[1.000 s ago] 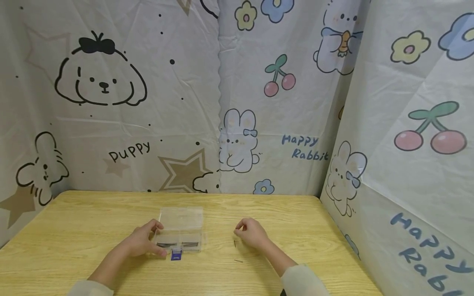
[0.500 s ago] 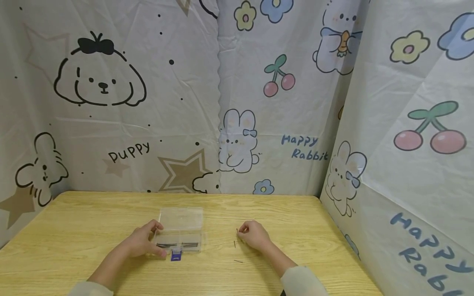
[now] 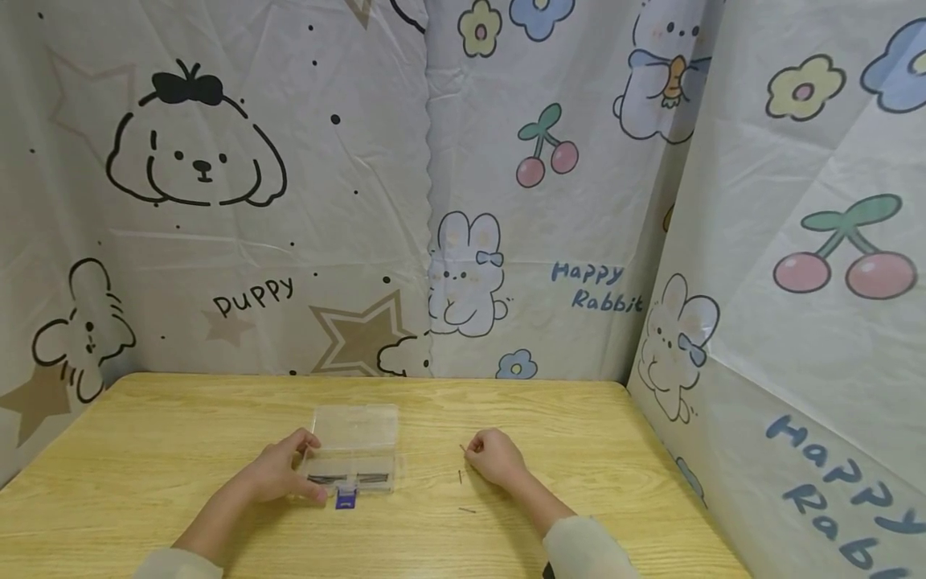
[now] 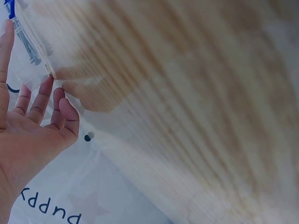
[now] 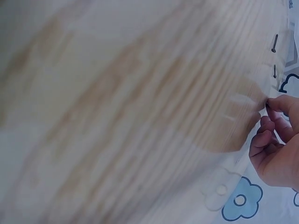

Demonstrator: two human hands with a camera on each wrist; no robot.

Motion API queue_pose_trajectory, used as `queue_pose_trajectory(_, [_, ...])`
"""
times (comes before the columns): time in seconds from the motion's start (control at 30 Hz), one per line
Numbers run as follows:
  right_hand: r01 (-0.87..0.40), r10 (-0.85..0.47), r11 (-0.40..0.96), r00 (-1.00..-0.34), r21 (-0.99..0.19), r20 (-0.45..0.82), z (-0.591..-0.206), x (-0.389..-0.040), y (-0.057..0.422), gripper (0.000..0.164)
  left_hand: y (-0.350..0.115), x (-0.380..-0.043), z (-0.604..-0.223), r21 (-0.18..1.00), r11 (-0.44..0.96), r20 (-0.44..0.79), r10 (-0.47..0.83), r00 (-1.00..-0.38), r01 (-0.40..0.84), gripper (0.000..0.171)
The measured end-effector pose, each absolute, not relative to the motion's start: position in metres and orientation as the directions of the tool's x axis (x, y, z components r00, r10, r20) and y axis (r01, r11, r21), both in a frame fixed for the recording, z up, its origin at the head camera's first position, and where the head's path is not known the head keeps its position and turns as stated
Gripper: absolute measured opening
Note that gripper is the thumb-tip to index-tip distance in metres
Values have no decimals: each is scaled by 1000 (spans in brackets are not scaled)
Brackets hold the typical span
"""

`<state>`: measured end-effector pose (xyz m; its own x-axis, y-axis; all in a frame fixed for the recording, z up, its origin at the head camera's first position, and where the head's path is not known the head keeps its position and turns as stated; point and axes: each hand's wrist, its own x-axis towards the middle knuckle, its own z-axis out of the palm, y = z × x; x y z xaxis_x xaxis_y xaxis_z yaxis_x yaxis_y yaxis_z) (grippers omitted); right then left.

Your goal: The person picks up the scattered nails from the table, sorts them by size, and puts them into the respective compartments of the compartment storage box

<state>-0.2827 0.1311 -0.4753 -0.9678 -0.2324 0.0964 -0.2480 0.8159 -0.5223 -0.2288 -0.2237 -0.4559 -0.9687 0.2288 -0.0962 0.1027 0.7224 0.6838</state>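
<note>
A clear plastic box (image 3: 354,463) stands on the table with its lid (image 3: 356,426) raised at the back. Dark nails (image 3: 373,478) lie in its front compartments, and a blue latch (image 3: 346,499) hangs at the front. My left hand (image 3: 278,470) rests against the box's left side, fingers spread and fairly straight, thumb by the front corner. To the right of the box, my right hand (image 3: 497,458) pinches a thin nail (image 3: 463,447) between thumb and index finger; the fingers hide most of it. Two loose nails, one nearer (image 3: 467,510) and one farther (image 3: 459,476), lie beside that hand.
The wood-grain table (image 3: 405,539) ends at a printed cloth (image 3: 347,241) hung behind it. Another printed cloth (image 3: 810,338) closes off the right side.
My right hand has shifted slightly to the right, and the nail at its fingertips has come into sight. The left hand and the box stay in place.
</note>
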Motion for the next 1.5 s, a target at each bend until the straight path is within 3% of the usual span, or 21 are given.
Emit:
queue_pose_trajectory(0.47, [-262,-257,807,-963,-529,85,-478,-284,129,7,-222,-227,-454,707,702,-110,232,-967,88,79])
queue_pose_trajectory(1.07, [-336,-377,690,-923,-642,77,-466,-282,106,7,-223,-228,-454,700,709,-106,224,-969,88,80])
queue_pose_trajectory(1.5, [-384,-428,689,-900,-615,82,-456,-279,77,7,-223,-228,-456,694,714,-96,221,-970,94,81])
